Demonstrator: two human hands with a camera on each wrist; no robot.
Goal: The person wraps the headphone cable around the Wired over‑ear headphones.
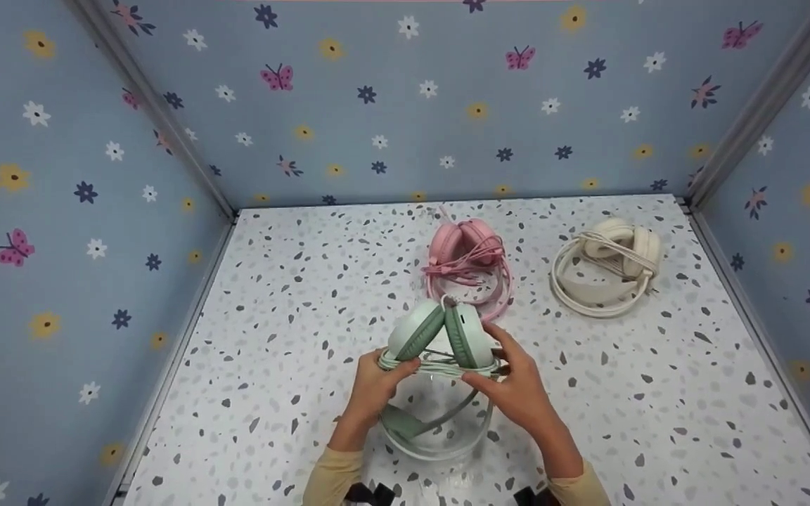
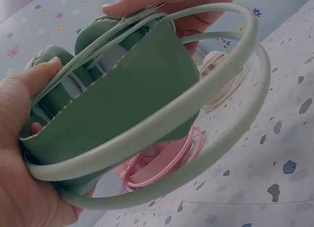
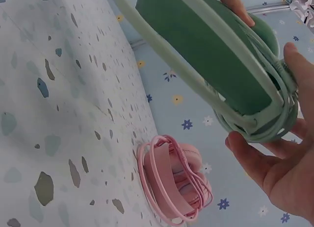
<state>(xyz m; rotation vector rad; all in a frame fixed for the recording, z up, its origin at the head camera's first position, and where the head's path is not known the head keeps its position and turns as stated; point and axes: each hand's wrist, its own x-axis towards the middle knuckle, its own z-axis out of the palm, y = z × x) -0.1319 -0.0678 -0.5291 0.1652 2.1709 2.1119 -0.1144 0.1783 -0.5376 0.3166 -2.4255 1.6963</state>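
Note:
Both hands hold a pair of green headphones [image 1: 472, 341] near the front middle of the table. Its pale green cable [image 1: 440, 367] is wrapped around the ear cups, and the headband loops toward the person. My left hand [image 1: 375, 383] grips the left ear cup side, thumb over the cable. On the other side my right hand [image 1: 517, 383] grips the right cup, its thumb by the cable. In the left wrist view the green inner strap [image 2: 132, 94] and the double headband arcs show, raised over the table. Pink headphones [image 1: 486, 246] lie just beyond the green pair.
Cream headphones [image 1: 640, 249] with a wrapped cable lie at the back right of the speckled white table [image 1: 292, 295]. Blue floral panels [image 1: 405, 119] stand along the back and both sides, with grey metal strips at the corners.

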